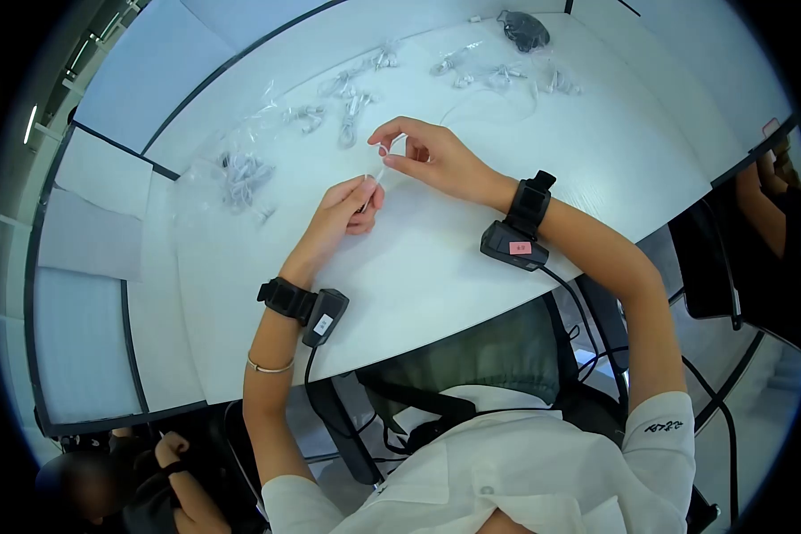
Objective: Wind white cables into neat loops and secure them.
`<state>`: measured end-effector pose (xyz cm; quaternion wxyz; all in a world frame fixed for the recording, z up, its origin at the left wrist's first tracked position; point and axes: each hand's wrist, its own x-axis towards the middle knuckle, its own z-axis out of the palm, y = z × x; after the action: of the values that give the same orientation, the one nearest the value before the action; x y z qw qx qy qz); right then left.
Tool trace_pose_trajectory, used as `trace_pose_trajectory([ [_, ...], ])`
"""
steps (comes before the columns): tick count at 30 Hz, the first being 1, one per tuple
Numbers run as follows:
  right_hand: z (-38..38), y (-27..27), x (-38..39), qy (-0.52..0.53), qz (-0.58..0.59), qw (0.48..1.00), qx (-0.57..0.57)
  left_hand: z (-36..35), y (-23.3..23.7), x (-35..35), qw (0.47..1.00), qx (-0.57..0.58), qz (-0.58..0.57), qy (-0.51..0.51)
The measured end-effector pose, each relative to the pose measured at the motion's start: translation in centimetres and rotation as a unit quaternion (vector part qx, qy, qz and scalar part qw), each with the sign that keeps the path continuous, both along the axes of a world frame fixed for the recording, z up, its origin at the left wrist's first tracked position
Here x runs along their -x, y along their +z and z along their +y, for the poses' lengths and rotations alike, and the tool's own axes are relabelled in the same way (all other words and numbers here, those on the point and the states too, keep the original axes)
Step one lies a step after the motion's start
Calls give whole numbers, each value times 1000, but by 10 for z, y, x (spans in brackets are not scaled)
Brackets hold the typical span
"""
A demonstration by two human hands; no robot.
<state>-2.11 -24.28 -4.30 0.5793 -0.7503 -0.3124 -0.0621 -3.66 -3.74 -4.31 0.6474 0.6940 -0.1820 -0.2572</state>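
My left hand (349, 206) is closed, its thumb and fingers pinching a thin white cable (384, 158). Just above and to the right, my right hand (432, 160) has thumb and forefinger curled around a loop of the same cable. Both hands are over the white table, close together. Past my fingertips lies a coiled white cable bundle (353, 116), with another bundle (306, 117) to its left. Whatever end of the cable sits inside my left fist is hidden.
A clear plastic bag with white cables (245, 178) lies at the left. Several more bundles (505, 75) and a dark bunched item (525, 31) sit at the back. Partition panels (231, 40) border the white table (472, 285). Other people sit at lower left and right.
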Motion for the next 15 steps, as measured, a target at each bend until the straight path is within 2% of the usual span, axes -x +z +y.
trace_pose_trajectory([
  [7,-8,-3,-8,-57,35,991,113,0,-5,-3,995,58,-1,81],
  [9,-8,-2,-8,-74,25,991,112,-1,-4,-1,995,45,-8,83],
  [15,-6,-8,-12,-35,74,997,10,-5,-3,1,994,-5,-57,95],
])
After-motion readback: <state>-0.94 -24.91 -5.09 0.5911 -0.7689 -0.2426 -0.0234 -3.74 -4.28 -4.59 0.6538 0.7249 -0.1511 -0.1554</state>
